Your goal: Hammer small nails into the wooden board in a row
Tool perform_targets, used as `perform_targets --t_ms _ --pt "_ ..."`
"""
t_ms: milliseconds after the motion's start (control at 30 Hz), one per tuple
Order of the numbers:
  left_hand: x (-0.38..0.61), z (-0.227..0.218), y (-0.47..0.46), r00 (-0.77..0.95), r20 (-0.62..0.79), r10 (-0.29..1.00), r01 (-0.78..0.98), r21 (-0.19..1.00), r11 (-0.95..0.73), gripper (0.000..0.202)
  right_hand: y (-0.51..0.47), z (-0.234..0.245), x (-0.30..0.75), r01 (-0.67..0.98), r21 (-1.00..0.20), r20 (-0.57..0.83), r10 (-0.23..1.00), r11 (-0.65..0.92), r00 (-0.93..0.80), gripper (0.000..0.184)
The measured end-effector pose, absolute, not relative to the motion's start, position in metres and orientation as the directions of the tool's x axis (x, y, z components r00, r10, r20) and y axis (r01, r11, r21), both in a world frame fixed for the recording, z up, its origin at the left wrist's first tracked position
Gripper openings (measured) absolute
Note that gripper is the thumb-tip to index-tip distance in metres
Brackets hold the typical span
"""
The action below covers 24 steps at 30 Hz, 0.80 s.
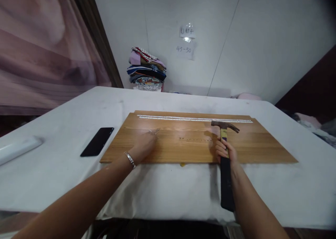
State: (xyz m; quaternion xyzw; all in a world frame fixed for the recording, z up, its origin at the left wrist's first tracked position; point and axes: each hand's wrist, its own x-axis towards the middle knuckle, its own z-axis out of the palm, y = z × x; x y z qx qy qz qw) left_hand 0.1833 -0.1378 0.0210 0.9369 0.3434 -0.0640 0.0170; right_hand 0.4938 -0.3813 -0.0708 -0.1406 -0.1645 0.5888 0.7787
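My right hand (226, 151) is wrapped round a claw hammer (226, 176) with a black grip, a yellow neck and a rusty head. The hammer is raised upright over the right half of a wooden board (252, 144). My left hand (145, 145), a silver bracelet on its wrist, is closed low over the board's left part. Thin shiny nails (156, 131) stick out at its fingertips; how many it holds is hidden. Between the hands a row of small dark nails (194, 139) runs along the board. Two white measuring strips (183, 118) lie near its far edge.
A black phone (97, 142) lies left of the board on the white-covered table (65, 134). A white roll (19, 149) rests at the far left. Folded clothes (147, 71) are stacked by the wall, which carries paper notes (185, 50). A pink curtain (47, 50) hangs at the left.
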Motion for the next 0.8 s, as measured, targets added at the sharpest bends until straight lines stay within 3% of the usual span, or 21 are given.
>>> perform_targets --t_ms 267,400,667,800 --pt "0.201 0.030 -0.117 0.796 -0.259 0.547 0.548 -0.073 -0.833 0.030 -0.377 -0.073 0.506 -0.956 -0.211 0.138 0.975 0.201 0.175 0.012" --pt "0.206 0.043 -0.113 0.820 -0.313 0.479 0.485 -0.064 -0.872 0.027 -0.376 -0.075 0.506 -0.951 -0.230 0.103 0.977 0.204 0.185 0.010" --pt "0.209 0.042 -0.109 0.819 -0.327 0.471 0.484 -0.046 -0.874 0.025 -0.373 -0.070 0.504 -0.908 -0.322 0.024 0.961 0.267 0.274 0.014" --pt "0.207 0.037 -0.105 0.819 -0.294 0.493 0.526 0.043 -0.849 0.020 -0.372 -0.071 0.505 -0.919 -0.310 0.020 0.968 0.243 0.249 0.014"
